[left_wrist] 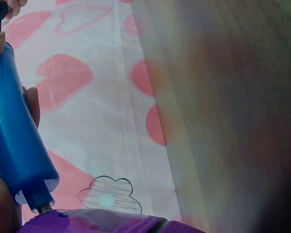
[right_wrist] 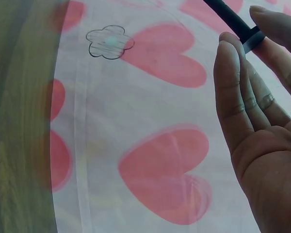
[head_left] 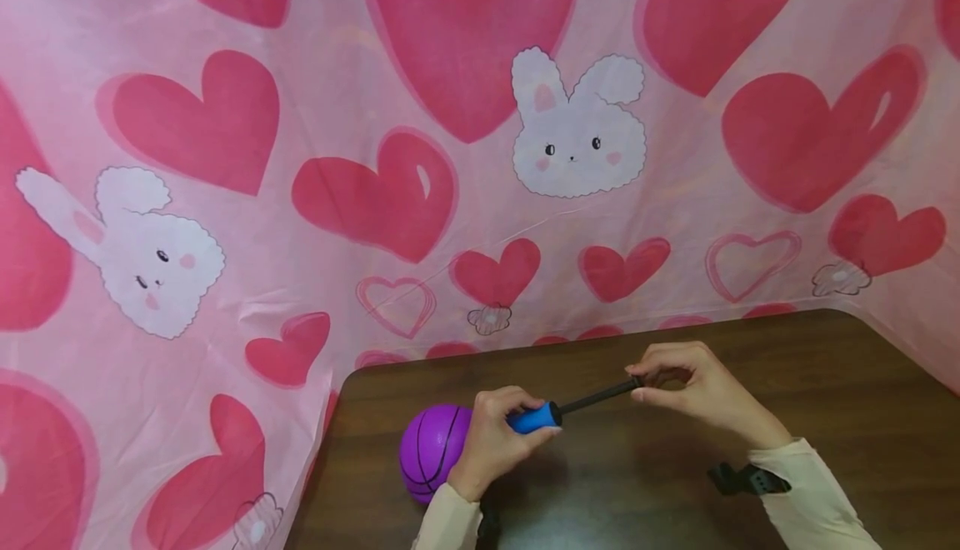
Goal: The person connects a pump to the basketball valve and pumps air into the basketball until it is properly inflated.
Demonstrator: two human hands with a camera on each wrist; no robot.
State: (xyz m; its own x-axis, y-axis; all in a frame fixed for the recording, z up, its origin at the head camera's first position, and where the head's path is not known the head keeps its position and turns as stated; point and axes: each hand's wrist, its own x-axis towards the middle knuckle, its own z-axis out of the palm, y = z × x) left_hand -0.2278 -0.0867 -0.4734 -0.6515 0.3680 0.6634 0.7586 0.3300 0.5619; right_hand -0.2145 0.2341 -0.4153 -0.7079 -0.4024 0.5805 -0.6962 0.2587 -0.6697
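Note:
My left hand (head_left: 498, 435) grips the blue barrel of a small hand pump (head_left: 534, 418). In the left wrist view the pump's lower end (left_wrist: 38, 196) meets a purple ball (left_wrist: 97, 221) through a short metal needle. That ball (head_left: 433, 452), marked with black basketball lines, sits on the table left of the left hand, which hides part of it. My right hand (head_left: 697, 379) pinches the end of the black plunger rod (head_left: 600, 396), drawn far out of the barrel. The right wrist view shows thumb and fingers on the rod's flat black end (right_wrist: 253, 39).
A dark brown wooden table (head_left: 600, 483) carries everything. Behind it and to the left hangs a pink cloth (head_left: 330, 100) printed with hearts and rabbits, close to the table's edge. A black strap (head_left: 750, 479) is at the right wrist.

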